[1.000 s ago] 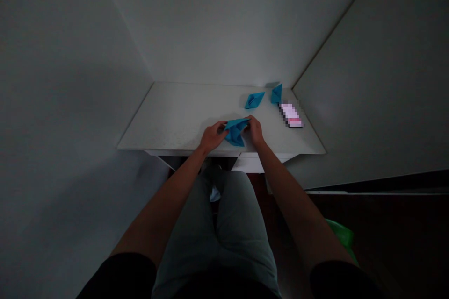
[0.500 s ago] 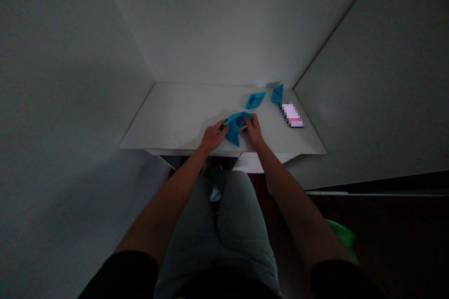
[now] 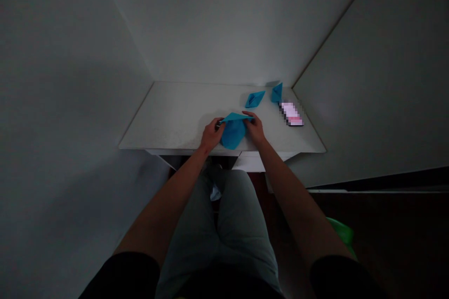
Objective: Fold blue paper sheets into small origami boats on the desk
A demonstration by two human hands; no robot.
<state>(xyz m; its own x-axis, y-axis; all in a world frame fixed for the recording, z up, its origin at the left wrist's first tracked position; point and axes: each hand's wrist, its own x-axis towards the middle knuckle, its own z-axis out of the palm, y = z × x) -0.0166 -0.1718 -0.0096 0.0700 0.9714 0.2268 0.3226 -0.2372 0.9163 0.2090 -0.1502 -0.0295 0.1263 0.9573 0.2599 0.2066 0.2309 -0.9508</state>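
Note:
A partly folded blue paper (image 3: 233,133) is held between my two hands near the front edge of the white table (image 3: 168,117). My left hand (image 3: 212,133) grips its left side, fingers closed on the edge. On the right side, my right hand (image 3: 255,127) pinches the other edge. The paper's upper part forms a folded flap, and a broad rounded part hangs toward me. Behind it lies a folded blue paper boat (image 3: 255,99). Another blue paper shape (image 3: 277,93) stands farther right, close to the back wall.
A phone with a blurred, lit screen (image 3: 292,113) lies at the table's right. Walls (image 3: 217,23) enclose the table at the back and both sides. A green object (image 3: 341,232) is on the lower right, beyond my right arm.
The blue paper between my hands has been spread from a crumpled, pointed shape into a broader, flatter one. My right hand has shifted slightly and keeps hold of the edge.

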